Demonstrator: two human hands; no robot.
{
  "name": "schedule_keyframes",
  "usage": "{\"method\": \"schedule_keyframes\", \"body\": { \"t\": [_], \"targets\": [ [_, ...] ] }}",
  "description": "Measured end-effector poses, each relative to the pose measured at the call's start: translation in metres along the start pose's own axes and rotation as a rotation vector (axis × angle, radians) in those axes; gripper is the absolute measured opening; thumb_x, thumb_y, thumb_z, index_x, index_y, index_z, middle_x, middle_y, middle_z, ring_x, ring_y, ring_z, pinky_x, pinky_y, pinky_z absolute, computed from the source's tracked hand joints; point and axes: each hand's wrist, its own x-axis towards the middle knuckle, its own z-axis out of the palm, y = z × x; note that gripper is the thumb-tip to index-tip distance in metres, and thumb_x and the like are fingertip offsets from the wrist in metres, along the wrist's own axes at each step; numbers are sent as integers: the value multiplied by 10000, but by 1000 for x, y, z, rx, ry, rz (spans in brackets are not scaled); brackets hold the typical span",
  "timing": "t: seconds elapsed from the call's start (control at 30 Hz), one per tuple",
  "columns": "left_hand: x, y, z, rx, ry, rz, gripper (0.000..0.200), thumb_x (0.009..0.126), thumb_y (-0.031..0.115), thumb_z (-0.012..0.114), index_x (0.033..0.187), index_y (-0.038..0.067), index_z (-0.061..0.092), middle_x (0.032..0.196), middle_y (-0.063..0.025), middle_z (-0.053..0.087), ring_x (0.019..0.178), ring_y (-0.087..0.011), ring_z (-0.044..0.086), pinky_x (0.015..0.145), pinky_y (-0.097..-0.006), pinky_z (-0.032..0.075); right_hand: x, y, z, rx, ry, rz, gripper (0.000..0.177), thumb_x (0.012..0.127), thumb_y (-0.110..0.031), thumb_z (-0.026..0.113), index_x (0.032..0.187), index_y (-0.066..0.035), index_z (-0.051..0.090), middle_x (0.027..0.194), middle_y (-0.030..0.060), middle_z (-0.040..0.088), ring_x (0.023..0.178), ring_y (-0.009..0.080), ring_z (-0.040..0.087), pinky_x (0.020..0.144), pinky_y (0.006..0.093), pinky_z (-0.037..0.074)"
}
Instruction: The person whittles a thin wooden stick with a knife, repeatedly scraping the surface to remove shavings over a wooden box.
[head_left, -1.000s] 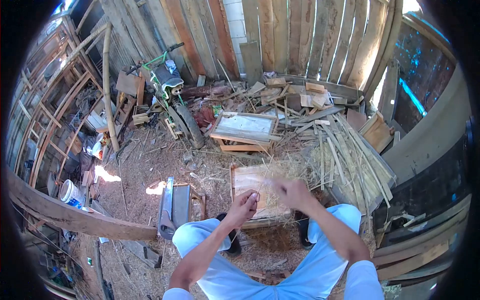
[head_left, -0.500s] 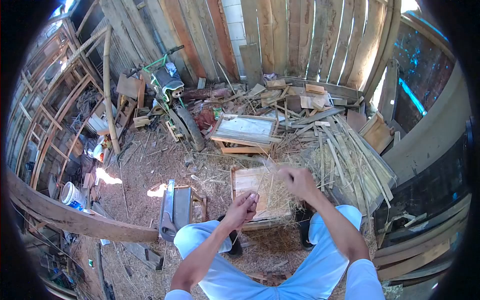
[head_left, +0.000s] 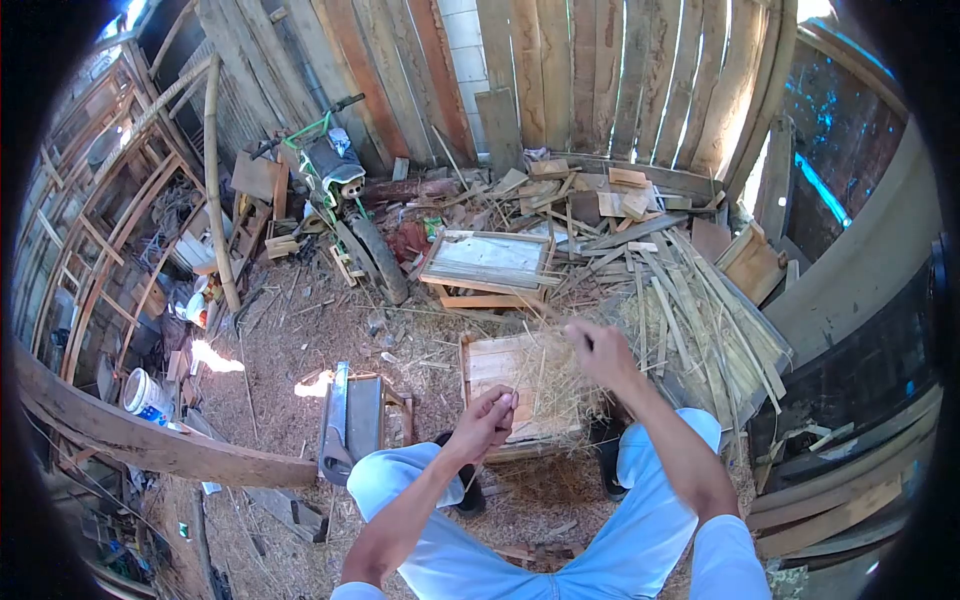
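My left hand (head_left: 485,424) is closed in a pinch over the near left part of a shallow wooden box (head_left: 490,364). A thin wood strip rises from its fingertips, hard to make out against the background. Higher and to the right, my right hand (head_left: 601,355) is wrapped round a knife-like tool (head_left: 543,311), whose blurred blade points up and left. The two hands are apart. Fine pale shavings (head_left: 562,394) lie heaped on the right side of the box, below my right hand.
A handsaw (head_left: 337,425) leans on a small stool (head_left: 368,412) by my left knee. Ahead stand a wooden frame (head_left: 487,258) with strips on it and a small motorbike (head_left: 350,215). Long thin strips (head_left: 700,320) lie at right, and a white bucket (head_left: 147,394) at left.
My right hand has shifted slightly to the right and the blade has swung a little upward. My left hand stays almost in place.
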Motion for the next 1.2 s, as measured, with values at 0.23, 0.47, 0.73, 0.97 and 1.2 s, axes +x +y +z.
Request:
{"method": "schedule_keyframes", "body": {
  "t": [0.23, 0.47, 0.73, 0.97, 1.2],
  "targets": [
    [10, -5, -2, -60, 1, 5, 180, 984, 286, 410, 916, 124, 448, 596, 70, 282, 429, -25, 189, 361, -199, 126, -39, -4, 26, -8, -58, -312, 214, 892, -259, 523, 980, -121, 661, 669, 174, 620, 590, 338, 618, 527, 417, 487],
    [6, -3, -1, 31, -18, 5, 202, 988, 305, 393, 935, 115, 442, 591, 64, 290, 433, -32, 215, 369, -206, 150, 9, 29, -6, -61, 101, -13, 216, 901, -256, 511, 961, -95, 642, 657, 182, 604, 584, 328, 612, 537, 420, 475],
    [43, -22, -21, -254, 202, 244, 190, 939, 246, 518, 995, 65, 515, 811, -14, 518, 763, -118, 551, 834, -315, 481, -13, 20, 37, 366, -145, 155, 291, 878, -299, 578, 964, -24, 622, 845, 119, 651, 747, 197, 614, 697, 322, 469],
    [50, -15, -28, -94, 372, 438, 200, 917, 203, 563, 1002, 23, 566, 834, -29, 586, 769, -109, 572, 707, -253, 476, -24, -4, 52, 406, -396, -12, 247, 852, -236, 637, 955, -12, 642, 834, 47, 646, 765, 106, 582, 701, 266, 457],
    [47, -10, -33, -166, 339, 488, 173, 904, 171, 579, 980, 16, 568, 836, -38, 596, 762, -110, 582, 692, -258, 485, -28, 1, 53, 541, -502, 105, 180, 826, -102, 644, 964, 13, 642, 810, 48, 660, 741, 118, 609, 688, 235, 463]
  ]
}}
